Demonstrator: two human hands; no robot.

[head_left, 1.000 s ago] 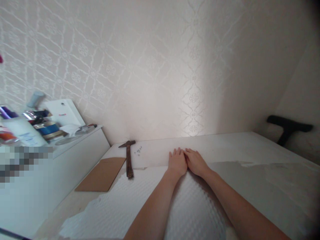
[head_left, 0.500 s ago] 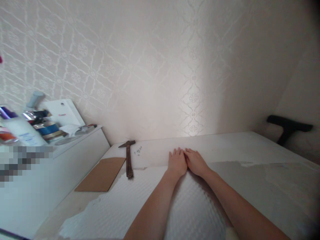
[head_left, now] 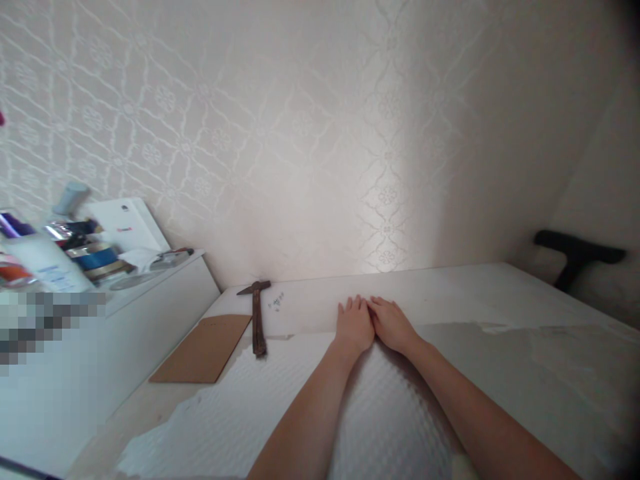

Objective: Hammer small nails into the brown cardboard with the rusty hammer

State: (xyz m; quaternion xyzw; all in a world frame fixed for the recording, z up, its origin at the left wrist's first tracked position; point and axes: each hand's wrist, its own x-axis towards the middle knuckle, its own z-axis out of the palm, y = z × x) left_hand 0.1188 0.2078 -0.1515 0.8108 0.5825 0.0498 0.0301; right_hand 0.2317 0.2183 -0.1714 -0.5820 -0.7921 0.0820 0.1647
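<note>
My left hand [head_left: 356, 323] lies palm down on the white surface [head_left: 450, 290], its fingers stretched forward. Touching it at the fingertips, my right hand [head_left: 393, 325] also rests flat there. Neither hand holds anything that shows. Under my wrists spreads a white textured sheet [head_left: 240, 400] with a ragged edge. To the left of my hands lies a hammer [head_left: 257, 323] with a worn wooden handle and a dark head. Small metal pieces [head_left: 276, 302], too small to name surely, are scattered beside the hammer. A flat brown board [head_left: 203, 350] lies left of the handle.
A white cabinet [head_left: 165, 320] at the left bears bottles, jars and a white box [head_left: 130, 227]. Patterned wallpaper [head_left: 300, 133] covers the wall behind. A black T-shaped handle or armrest [head_left: 580, 250] stands at the right edge.
</note>
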